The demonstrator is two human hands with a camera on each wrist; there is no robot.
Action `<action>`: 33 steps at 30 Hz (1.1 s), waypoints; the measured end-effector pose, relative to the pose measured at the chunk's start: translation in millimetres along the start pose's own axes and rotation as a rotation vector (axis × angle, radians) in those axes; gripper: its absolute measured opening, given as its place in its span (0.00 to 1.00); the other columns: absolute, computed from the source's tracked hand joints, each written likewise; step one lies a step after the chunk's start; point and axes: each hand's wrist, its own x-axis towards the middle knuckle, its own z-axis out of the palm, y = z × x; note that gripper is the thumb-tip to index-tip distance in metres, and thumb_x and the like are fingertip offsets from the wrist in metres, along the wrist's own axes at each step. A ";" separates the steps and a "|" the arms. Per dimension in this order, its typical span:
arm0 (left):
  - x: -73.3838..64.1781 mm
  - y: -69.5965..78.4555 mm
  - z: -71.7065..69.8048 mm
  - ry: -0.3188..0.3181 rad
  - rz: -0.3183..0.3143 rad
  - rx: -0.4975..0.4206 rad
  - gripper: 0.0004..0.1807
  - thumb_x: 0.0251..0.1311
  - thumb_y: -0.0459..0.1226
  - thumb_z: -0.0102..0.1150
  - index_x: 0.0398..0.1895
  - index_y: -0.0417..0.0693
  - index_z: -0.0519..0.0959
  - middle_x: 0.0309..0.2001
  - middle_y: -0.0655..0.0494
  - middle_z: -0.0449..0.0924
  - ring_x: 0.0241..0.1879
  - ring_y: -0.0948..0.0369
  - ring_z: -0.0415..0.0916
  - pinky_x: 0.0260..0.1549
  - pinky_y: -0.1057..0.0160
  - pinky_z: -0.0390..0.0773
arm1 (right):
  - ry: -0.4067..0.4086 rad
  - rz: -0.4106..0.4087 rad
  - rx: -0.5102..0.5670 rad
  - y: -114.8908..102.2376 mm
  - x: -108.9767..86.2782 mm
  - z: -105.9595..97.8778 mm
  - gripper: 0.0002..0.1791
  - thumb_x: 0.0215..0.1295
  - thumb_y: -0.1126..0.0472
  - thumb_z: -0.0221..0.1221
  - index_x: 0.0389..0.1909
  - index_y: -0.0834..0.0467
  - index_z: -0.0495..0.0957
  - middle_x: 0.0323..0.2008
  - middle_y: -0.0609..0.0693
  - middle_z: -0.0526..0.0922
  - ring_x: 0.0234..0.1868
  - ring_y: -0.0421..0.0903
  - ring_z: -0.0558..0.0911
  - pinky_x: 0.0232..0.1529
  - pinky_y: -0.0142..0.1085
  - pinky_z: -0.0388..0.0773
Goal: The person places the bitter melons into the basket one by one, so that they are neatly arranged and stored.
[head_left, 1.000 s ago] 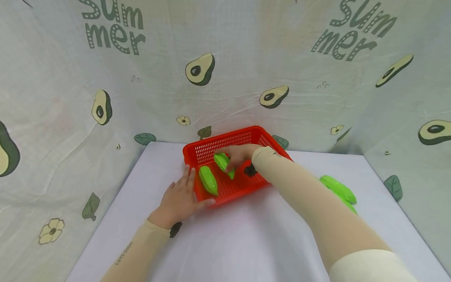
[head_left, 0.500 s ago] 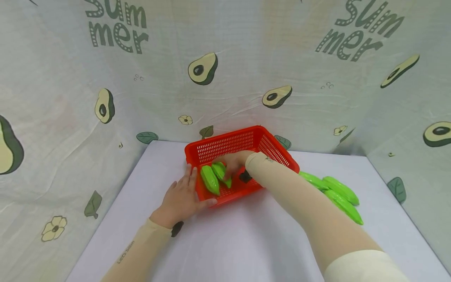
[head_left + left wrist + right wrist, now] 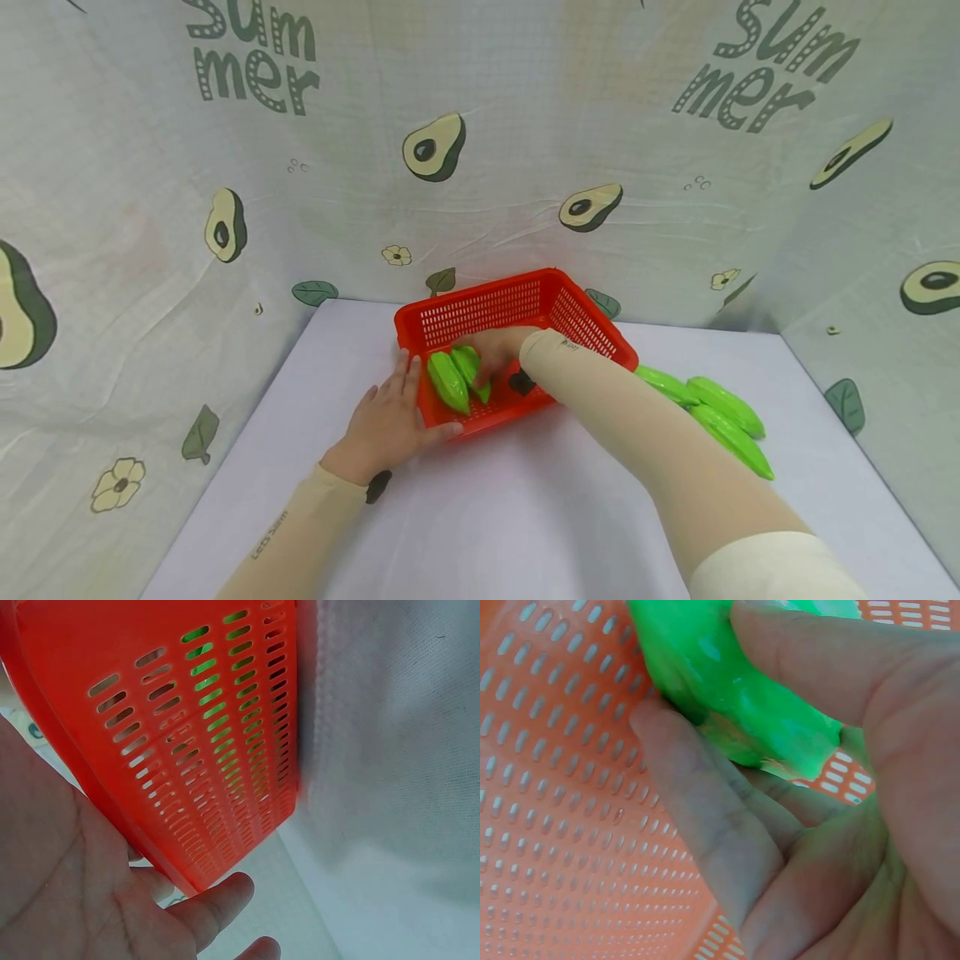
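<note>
In the head view, my right hand (image 3: 493, 352) reaches into a red perforated basket (image 3: 480, 297) and holds a glossy green ridged vegetable (image 3: 467, 363) by its side. The right wrist view has the thumb (image 3: 810, 652) on one side of this vegetable (image 3: 742, 697) and the fingers (image 3: 705, 795) on the other. Close beside it, a similar green vegetable (image 3: 447, 383) lies against the basket's left end. My left hand (image 3: 386, 425) rests on the basket's left rim, fingers extended and thumb along the front edge. In the left wrist view, the basket wall (image 3: 82, 645) hides most of the contents.
Several similar green vegetables (image 3: 723, 407) lie together on the white table (image 3: 525, 517) right of the basket, partly behind my right forearm (image 3: 637, 417). A patterned cloth (image 3: 495, 150) hangs behind and along both sides of the table.
My right hand has lowered the vegetable leftward and towards me, beside the other one in the basket. Over the last half second it has barely moved. The left hand stays on the rim.
</note>
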 end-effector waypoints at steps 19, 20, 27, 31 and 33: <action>0.0 -0.5 2.2 -0.020 -0.003 0.007 0.68 0.35 0.81 0.30 0.72 0.41 0.41 0.72 0.44 0.36 0.67 0.47 0.48 0.55 0.39 0.60 | 0.078 -0.012 -0.085 9.1 -24.0 -24.4 0.49 0.49 0.47 0.68 0.70 0.39 0.51 0.59 0.46 0.68 0.56 0.44 0.68 0.55 0.45 0.67; 0.0 -0.4 1.6 -0.023 -0.005 0.001 0.68 0.35 0.81 0.31 0.72 0.41 0.41 0.72 0.44 0.36 0.67 0.47 0.48 0.55 0.39 0.60 | 0.084 -0.013 -0.070 11.3 -30.9 -29.7 0.48 0.51 0.48 0.67 0.70 0.39 0.50 0.59 0.46 0.69 0.55 0.44 0.69 0.53 0.43 0.69; -0.7 0.2 -2.9 -0.045 -0.017 -0.012 0.69 0.34 0.81 0.33 0.72 0.41 0.40 0.72 0.44 0.34 0.66 0.45 0.50 0.56 0.39 0.59 | 0.112 -0.085 0.045 41.9 -99.8 -56.8 0.46 0.55 0.52 0.65 0.71 0.40 0.49 0.57 0.50 0.70 0.51 0.45 0.75 0.41 0.38 0.77; -0.8 1.5 -3.7 -0.037 0.001 -0.019 0.68 0.36 0.80 0.34 0.72 0.40 0.41 0.72 0.43 0.34 0.66 0.45 0.51 0.56 0.39 0.59 | 0.171 -0.112 0.047 72.3 -150.9 -51.3 0.46 0.56 0.49 0.64 0.71 0.40 0.48 0.58 0.49 0.70 0.50 0.45 0.74 0.45 0.39 0.75; -1.3 1.4 -4.2 -0.027 0.009 -0.021 0.67 0.37 0.80 0.35 0.72 0.39 0.42 0.72 0.42 0.35 0.65 0.45 0.52 0.56 0.39 0.59 | 0.198 -0.125 0.076 90.9 -173.4 -43.1 0.44 0.56 0.50 0.63 0.71 0.40 0.49 0.58 0.50 0.69 0.50 0.46 0.75 0.45 0.40 0.76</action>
